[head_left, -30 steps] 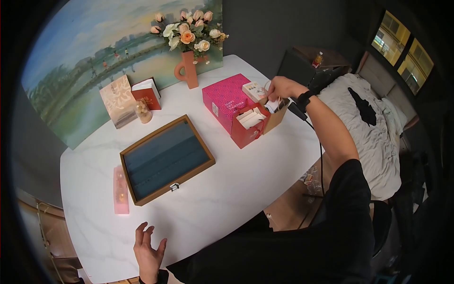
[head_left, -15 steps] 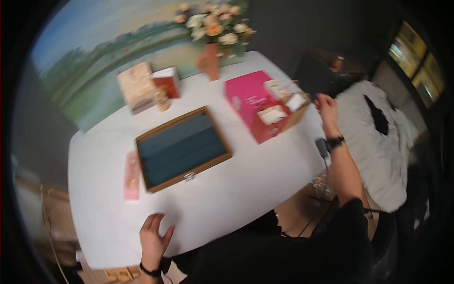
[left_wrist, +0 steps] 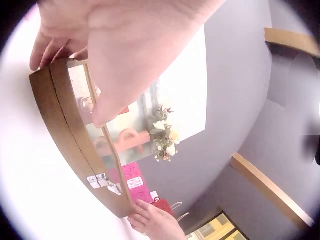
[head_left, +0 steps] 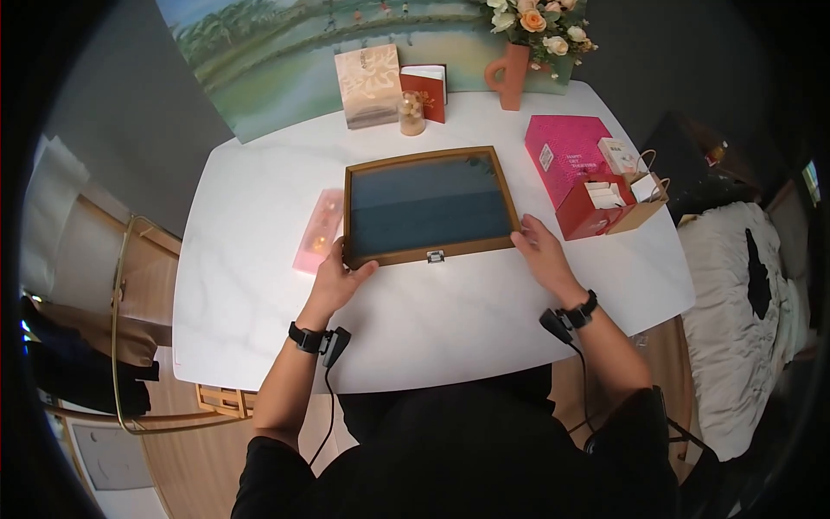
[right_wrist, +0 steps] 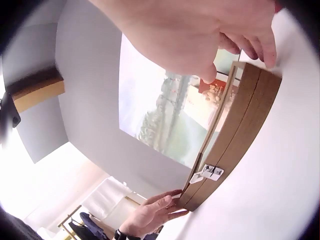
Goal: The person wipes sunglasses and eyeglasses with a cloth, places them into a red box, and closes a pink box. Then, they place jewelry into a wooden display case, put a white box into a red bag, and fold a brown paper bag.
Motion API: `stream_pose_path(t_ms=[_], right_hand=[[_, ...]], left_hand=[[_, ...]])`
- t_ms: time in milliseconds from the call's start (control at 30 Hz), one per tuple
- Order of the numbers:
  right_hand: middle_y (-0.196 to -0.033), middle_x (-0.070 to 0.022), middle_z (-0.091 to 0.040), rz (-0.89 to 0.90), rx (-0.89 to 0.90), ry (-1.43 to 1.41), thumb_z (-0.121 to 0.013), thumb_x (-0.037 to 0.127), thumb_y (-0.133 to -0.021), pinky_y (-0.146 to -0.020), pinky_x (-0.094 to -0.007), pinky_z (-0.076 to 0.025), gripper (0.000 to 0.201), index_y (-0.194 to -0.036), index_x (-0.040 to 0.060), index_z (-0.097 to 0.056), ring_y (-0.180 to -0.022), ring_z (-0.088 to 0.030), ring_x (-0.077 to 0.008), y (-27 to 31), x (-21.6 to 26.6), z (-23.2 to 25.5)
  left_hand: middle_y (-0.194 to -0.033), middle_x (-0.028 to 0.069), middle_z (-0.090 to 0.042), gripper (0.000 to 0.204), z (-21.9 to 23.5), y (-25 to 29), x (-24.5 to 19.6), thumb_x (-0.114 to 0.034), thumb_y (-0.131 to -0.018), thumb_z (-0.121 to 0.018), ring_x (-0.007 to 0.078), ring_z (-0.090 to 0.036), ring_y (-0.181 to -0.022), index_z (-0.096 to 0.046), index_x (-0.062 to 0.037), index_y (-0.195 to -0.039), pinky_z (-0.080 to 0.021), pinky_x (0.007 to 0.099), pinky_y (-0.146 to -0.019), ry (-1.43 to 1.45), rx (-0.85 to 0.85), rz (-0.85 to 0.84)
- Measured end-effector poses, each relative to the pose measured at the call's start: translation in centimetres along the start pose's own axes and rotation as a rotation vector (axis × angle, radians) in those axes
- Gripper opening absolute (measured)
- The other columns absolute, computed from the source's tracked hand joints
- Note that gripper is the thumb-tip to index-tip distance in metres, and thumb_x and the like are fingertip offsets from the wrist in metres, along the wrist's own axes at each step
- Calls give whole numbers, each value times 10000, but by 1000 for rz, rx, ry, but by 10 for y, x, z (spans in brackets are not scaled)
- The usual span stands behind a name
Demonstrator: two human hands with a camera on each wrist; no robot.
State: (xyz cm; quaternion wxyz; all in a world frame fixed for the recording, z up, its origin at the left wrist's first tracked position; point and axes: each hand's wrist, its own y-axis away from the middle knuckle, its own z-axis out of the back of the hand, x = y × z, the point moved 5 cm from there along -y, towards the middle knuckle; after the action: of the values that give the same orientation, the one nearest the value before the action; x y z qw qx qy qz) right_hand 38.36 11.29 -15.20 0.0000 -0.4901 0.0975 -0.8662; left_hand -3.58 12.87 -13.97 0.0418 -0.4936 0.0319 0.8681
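Note:
A wooden box with a glass-topped lid lies on the white table, its lid down. On its front side sits a metal clasp, with a flap sticking outward. My left hand holds the front left corner, the thumb along the top frame and the fingers down the side. At the front right corner my right hand grips the box, with fingertips against its end and the thumb close to the lid edge. A pink translucent case lies just left of the box.
A magenta box, a red gift bag and a brown paper bag stand at the right. Behind are a beige packet, a red card, a small glass dome and an orange vase of flowers.
My right hand has left the bags at the right and come to the wooden box's right corner. My left hand has moved forward onto its left corner. The head view has swung right.

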Motion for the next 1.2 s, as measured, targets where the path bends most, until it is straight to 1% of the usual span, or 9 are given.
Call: stream_pose_path(t_ms=[133,200,267,400,467,733,800,1000,1200], right_hand=[[-1529,-330,-568,20,-15,305,-681,348,-1074,-1030,-452,-579,599,-1496,-62,-568,-1274,-684,-443,1,-4,-38],[-1592,-360,-481,-25,30,251,-672,313,-1077,-1034,-436,-590,551,-1463,-72,-596,-1265,-678,-480,5,13,-29],[-1613,-325,-495,-37,38,100,-671,304,-1082,-934,-367,-596,501,-1457,-26,-637,-978,-783,-305,17,17,-23],[-1583,-329,-518,-57,16,135,-688,261,-1078,-909,-353,-601,457,-1447,-7,-650,-955,-784,-296,50,35,-15],[-1582,-367,-480,-78,27,63,-712,241,-1065,-1033,-408,-606,473,-1441,-35,-636,-1266,-691,-432,69,39,-9],[-1588,-378,-471,-122,83,-46,-750,242,-1042,-1073,-434,-571,521,-1482,1,-610,-1360,-625,-463,141,56,14],[-1580,-376,-480,-53,124,205,-768,219,-1022,-1119,-469,-534,558,-1509,15,-585,-1392,-589,-488,150,71,21],[-1505,-320,-576,49,27,152,-824,102,-945,-1130,-479,-511,612,-1492,-10,-571,-1361,-605,-479,124,124,48],[-1303,-223,-722,243,-134,287,-834,84,-925,-948,-446,-585,486,-1375,14,-662,-1126,-728,-390,54,149,70]], left_hand=[[-1274,250,-728,857,-3,7,-3,-295,-914,-876,313,-725,-1152,-453,99,-1547,-576,370,-967,-43,-57,-24],[-1302,272,-720,879,-4,12,-1,-305,-907,-878,339,-720,-1186,-446,101,-1555,-570,388,-1003,-58,-86,18],[-1326,313,-705,929,-7,24,1,-306,-886,-886,401,-712,-1211,-417,107,-1574,-567,436,-1025,-136,-110,-92],[-1333,333,-693,970,-14,61,-12,-319,-862,-899,443,-706,-1208,-406,106,-1581,-582,465,-1003,-255,-130,-60],[-1490,311,-620,999,-16,85,-18,-279,-864,-905,379,-683,-1302,-376,101,-1620,-588,463,-1060,-248,-97,33],[-1404,348,-639,977,-9,166,-38,-301,-820,-923,476,-684,-1248,-426,106,-1556,-576,485,-1058,-314,-36,-46],[-1429,339,-628,923,-2,173,-51,-258,-822,-922,480,-670,-1281,-452,104,-1530,-562,482,-1095,-333,-29,-93],[-1345,293,-703,757,33,158,-90,-167,-838,-913,433,-707,-1248,-559,81,-1460,-561,455,-1079,-302,-183,-135],[-1195,206,-786,448,73,97,-117,26,-943,-789,310,-780,-1128,-682,1,-1377,-581,369,-983,-394,-398,-339]])
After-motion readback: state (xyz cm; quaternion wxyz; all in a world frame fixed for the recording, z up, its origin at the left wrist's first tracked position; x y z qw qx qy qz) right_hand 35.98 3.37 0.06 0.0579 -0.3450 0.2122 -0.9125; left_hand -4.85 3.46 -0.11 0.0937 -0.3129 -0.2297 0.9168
